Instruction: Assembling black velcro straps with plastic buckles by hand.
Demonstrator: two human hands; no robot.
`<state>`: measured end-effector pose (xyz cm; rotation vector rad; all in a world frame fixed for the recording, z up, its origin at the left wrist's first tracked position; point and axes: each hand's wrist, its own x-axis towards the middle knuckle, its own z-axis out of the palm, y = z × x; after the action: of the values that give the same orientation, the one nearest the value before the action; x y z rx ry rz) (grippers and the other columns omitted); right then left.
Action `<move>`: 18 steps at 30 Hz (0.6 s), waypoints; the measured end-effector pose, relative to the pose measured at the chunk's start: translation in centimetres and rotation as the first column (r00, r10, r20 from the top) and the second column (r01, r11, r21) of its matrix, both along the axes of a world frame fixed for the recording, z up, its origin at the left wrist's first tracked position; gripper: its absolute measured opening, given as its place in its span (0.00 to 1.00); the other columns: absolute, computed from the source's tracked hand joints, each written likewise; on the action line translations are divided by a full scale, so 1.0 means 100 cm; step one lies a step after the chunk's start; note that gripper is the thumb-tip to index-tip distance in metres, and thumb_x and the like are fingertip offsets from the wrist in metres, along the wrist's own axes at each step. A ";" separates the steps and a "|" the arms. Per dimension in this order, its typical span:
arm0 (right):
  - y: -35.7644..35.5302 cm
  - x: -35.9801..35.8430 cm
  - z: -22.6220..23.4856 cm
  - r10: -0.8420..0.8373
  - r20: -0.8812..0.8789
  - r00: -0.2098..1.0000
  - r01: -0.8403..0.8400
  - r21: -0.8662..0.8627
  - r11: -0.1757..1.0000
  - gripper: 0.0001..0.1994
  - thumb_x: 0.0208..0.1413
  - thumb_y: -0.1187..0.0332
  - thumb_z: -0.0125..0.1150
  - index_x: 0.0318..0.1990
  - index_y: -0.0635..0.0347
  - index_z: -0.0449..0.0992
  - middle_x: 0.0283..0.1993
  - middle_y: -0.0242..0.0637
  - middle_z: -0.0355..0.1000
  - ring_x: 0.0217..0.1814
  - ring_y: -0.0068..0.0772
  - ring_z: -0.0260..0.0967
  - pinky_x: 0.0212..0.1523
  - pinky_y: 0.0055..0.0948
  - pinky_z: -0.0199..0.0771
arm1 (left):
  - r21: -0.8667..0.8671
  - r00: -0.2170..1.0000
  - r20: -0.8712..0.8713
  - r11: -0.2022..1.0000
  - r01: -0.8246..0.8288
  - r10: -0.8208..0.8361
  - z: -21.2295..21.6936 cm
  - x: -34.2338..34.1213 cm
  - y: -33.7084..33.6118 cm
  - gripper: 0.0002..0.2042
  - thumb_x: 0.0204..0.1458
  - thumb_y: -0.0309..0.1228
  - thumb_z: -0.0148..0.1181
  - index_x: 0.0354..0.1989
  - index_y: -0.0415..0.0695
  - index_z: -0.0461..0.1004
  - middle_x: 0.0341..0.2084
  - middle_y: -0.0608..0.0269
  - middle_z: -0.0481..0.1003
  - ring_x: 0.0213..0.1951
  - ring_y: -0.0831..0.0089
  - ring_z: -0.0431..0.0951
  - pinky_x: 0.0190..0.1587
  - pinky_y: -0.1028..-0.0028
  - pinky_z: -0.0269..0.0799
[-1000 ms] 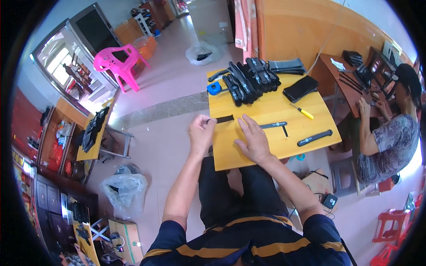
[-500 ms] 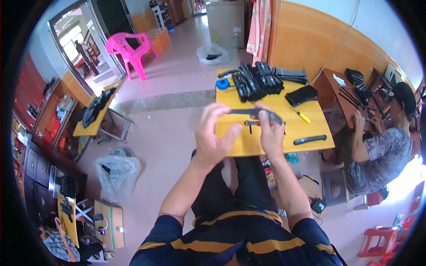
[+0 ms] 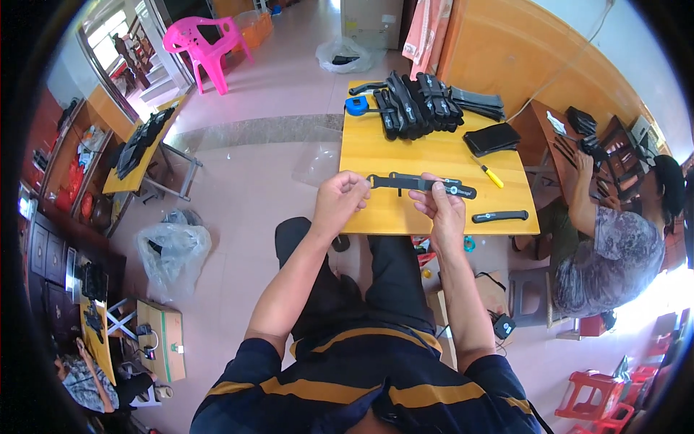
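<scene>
Left hand (image 3: 338, 197): your grip pinches the black strap's (image 3: 419, 184) left end.
Right hand (image 3: 442, 205): your grip pinches its middle, above the table (image 3: 434, 155).

One pink chair (image 3: 206, 45), one yellow-handled screwdriver (image 3: 490, 173), two plastic bags (image 3: 173, 254).

Strap (image 3: 423, 184) btwn my left hand (image 3: 338, 202) & right hand (image 3: 442, 210), over table (image 3: 376, 155). Beyond hands: strap pile (image 3: 416, 105). Right of right hand: screwdriver (image 3: 489, 173), handle piece (image 3: 500, 216).

The long, flat black plastic strip (image 3: 421, 184) is held level just above centre of the frame, over the wooden surface (image 3: 434, 155).
</scene>
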<state>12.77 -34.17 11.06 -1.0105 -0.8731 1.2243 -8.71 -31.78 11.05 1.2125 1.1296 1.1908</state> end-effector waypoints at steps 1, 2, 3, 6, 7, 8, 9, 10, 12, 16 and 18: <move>0.001 0.003 -0.004 0.013 -0.020 1.000 -0.014 -0.018 1.000 0.19 0.69 0.57 0.51 0.57 0.62 0.75 0.43 0.37 0.79 0.44 0.28 0.80 0.42 0.21 0.79 | -0.011 1.000 0.000 1.000 -0.003 0.003 -0.004 0.002 0.002 0.08 0.59 0.31 0.61 0.40 0.39 0.76 0.27 0.66 0.77 0.26 0.83 0.74 0.30 0.81 0.71; 0.002 0.005 -0.008 0.025 -0.042 0.999 -0.027 -0.036 0.999 0.18 0.69 0.58 0.51 0.56 0.62 0.75 0.43 0.38 0.80 0.44 0.28 0.80 0.41 0.21 0.79 | -0.037 1.000 0.007 0.999 -0.008 0.008 -0.007 0.005 0.004 0.07 0.59 0.31 0.61 0.37 0.39 0.76 0.26 0.66 0.77 0.25 0.83 0.74 0.30 0.82 0.70; 0.004 0.009 -0.012 0.027 -0.042 0.999 -0.029 -0.047 0.999 0.18 0.69 0.58 0.51 0.56 0.62 0.75 0.43 0.38 0.80 0.44 0.28 0.80 0.41 0.21 0.79 | -0.061 1.000 0.015 0.998 -0.010 0.011 -0.009 0.008 0.007 0.07 0.59 0.30 0.61 0.33 0.39 0.76 0.24 0.66 0.77 0.24 0.83 0.73 0.29 0.82 0.70; 0.007 0.026 -0.029 -0.040 -0.010 0.999 0.039 -0.089 0.995 0.15 0.66 0.60 0.58 0.51 0.60 0.77 0.40 0.35 0.79 0.40 0.26 0.80 0.37 0.21 0.78 | -0.107 1.000 -0.007 0.994 0.027 -0.028 -0.029 0.012 0.020 0.09 0.57 0.32 0.61 0.34 0.38 0.77 0.22 0.64 0.77 0.22 0.81 0.75 0.26 0.81 0.71; 0.012 0.036 -0.037 -0.061 0.022 0.998 0.062 -0.099 0.993 0.14 0.65 0.61 0.59 0.50 0.60 0.78 0.39 0.34 0.79 0.39 0.26 0.80 0.36 0.21 0.78 | -0.121 1.000 -0.009 0.992 0.027 -0.028 -0.033 0.014 0.023 0.09 0.57 0.32 0.61 0.34 0.38 0.77 0.22 0.64 0.77 0.22 0.81 0.75 0.26 0.81 0.71; 0.017 0.045 -0.044 -0.080 0.054 0.995 0.086 -0.109 0.990 0.12 0.64 0.61 0.60 0.48 0.59 0.78 0.38 0.33 0.79 0.38 0.25 0.80 0.36 0.21 0.78 | -0.139 0.999 -0.029 0.990 0.037 -0.041 -0.038 0.017 0.027 0.09 0.56 0.32 0.61 0.33 0.37 0.77 0.22 0.64 0.77 0.22 0.81 0.75 0.26 0.81 0.71; 0.019 0.050 -0.042 -0.120 0.089 0.989 0.130 -0.117 0.985 0.09 0.63 0.63 0.61 0.44 0.58 0.78 0.35 0.31 0.78 0.35 0.22 0.78 0.34 0.20 0.75 | -0.159 0.997 -0.050 0.986 0.048 -0.057 -0.041 0.020 0.030 0.09 0.56 0.31 0.61 0.33 0.37 0.77 0.22 0.64 0.78 0.22 0.81 0.75 0.26 0.81 0.71; 0.024 0.058 -0.047 -0.121 0.087 0.989 0.132 -0.134 0.982 0.09 0.63 0.63 0.61 0.44 0.58 0.78 0.35 0.31 0.78 0.35 0.22 0.78 0.34 0.20 0.75 | -0.176 0.997 -0.052 0.983 0.050 -0.060 -0.043 0.023 0.033 0.09 0.56 0.31 0.61 0.33 0.37 0.77 0.22 0.64 0.78 0.22 0.81 0.75 0.26 0.81 0.71; 0.033 0.075 -0.055 -0.050 0.248 0.967 0.080 -0.111 0.991 0.08 0.63 0.64 0.62 0.42 0.59 0.78 0.33 0.30 0.77 0.33 0.21 0.76 0.33 0.18 0.73 | -0.219 0.989 -0.124 0.974 0.052 -0.080 -0.047 0.029 0.041 0.09 0.56 0.31 0.60 0.31 0.36 0.77 0.21 0.64 0.77 0.22 0.80 0.76 0.25 0.80 0.71; 0.057 0.096 -0.065 0.048 0.300 0.953 -0.011 -0.122 0.992 0.04 0.61 0.70 0.62 0.37 0.61 0.77 0.28 0.27 0.73 0.30 0.16 0.69 0.32 0.18 0.67 | -0.246 0.980 -0.176 0.968 0.043 -0.089 -0.062 0.040 0.062 0.10 0.56 0.31 0.59 0.28 0.36 0.77 0.19 0.63 0.77 0.21 0.79 0.76 0.25 0.79 0.71; 0.068 0.100 -0.068 0.046 0.326 0.944 0.001 -0.143 0.990 0.04 0.59 0.72 0.63 0.37 0.63 0.77 0.27 0.27 0.73 0.29 0.16 0.68 0.32 0.17 0.67 | -0.226 0.979 -0.187 0.973 0.042 -0.085 -0.067 0.044 0.072 0.11 0.56 0.31 0.58 0.27 0.35 0.77 0.18 0.62 0.77 0.20 0.79 0.76 0.25 0.78 0.72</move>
<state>22.81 -27.39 4.26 -1.3490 -1.0692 1.1668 -4.32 -24.57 4.31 1.2020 1.3214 0.8847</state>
